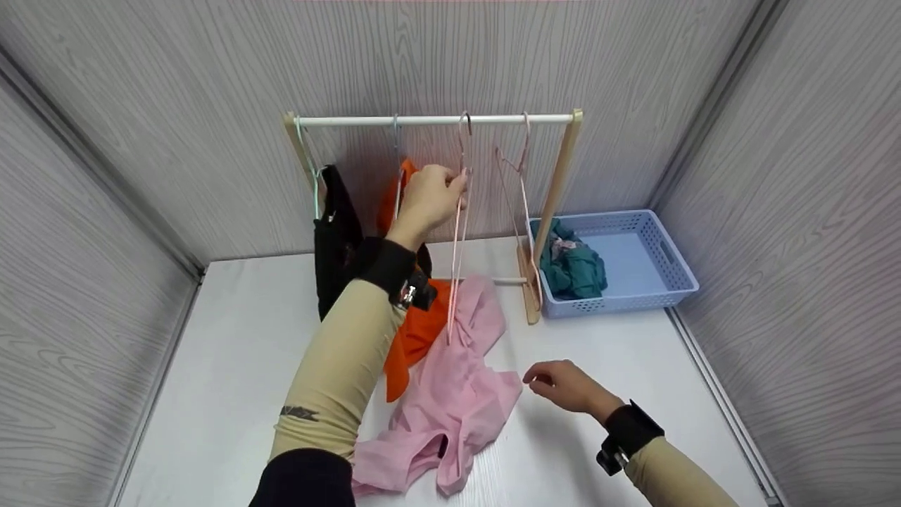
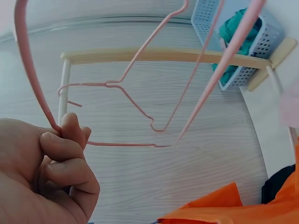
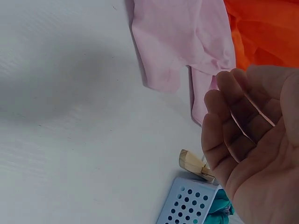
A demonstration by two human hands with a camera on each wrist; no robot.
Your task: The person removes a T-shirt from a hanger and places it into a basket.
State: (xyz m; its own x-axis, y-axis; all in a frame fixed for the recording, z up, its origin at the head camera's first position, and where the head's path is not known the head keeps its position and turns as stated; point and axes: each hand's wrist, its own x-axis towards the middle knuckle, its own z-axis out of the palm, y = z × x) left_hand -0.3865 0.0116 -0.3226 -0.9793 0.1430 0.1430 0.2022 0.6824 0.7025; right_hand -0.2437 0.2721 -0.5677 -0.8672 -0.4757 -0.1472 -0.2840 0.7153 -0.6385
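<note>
My left hand (image 1: 434,193) pinches a pink clothes hanger (image 1: 456,260) near its neck; the hook loops over or beside the rack's white rail (image 1: 493,120), I cannot tell which. In the left wrist view, the fingers (image 2: 70,172) curl around the pink wire. Beneath it on the white table lies a crumpled pink garment (image 1: 457,394). Just right of this garment hovers my right hand (image 1: 566,386), its fingers loosely bent with nothing in them. In the right wrist view, the palm faces the camera and the pink garment (image 3: 182,42) lies beyond the fingertips.
A second pink hanger (image 1: 523,176) hangs bare at the rail's right end. Black trousers (image 1: 334,246) and an orange garment (image 1: 422,327) hang to the left. A blue perforated basket (image 1: 637,264) with a teal garment (image 1: 574,264) stands right of the wooden rack post (image 1: 559,179).
</note>
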